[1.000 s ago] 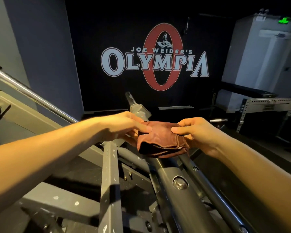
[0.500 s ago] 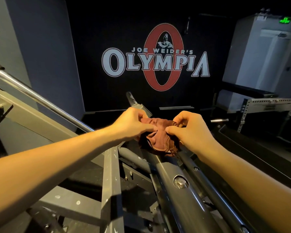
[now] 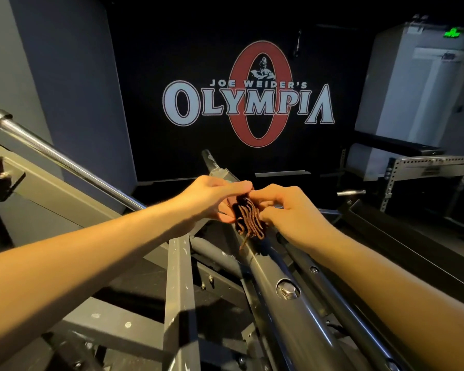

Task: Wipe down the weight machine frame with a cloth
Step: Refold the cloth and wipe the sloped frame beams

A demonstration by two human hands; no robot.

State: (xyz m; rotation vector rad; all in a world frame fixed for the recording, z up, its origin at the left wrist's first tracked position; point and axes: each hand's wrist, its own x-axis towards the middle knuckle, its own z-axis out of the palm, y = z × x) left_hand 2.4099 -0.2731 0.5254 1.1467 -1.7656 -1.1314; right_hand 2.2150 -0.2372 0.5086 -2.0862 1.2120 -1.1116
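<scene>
1. Where a second ago it lay spread flat between both hands, the reddish-brown fabric cloth (image 3: 248,218) is now bunched into narrow folds above the grey round steel frame tube (image 3: 287,295), mid-scene.
2. The left hand (image 3: 212,202) pinches its far edge; the right hand (image 3: 287,210) curls round its right side.
3. Judgement: folding is nearly finished, and wiping the tube has not begun.

Your left hand (image 3: 212,199) and right hand (image 3: 289,210) pinch a bunched reddish-brown cloth (image 3: 248,218) above the grey tubular steel machine frame (image 3: 292,303).
</scene>
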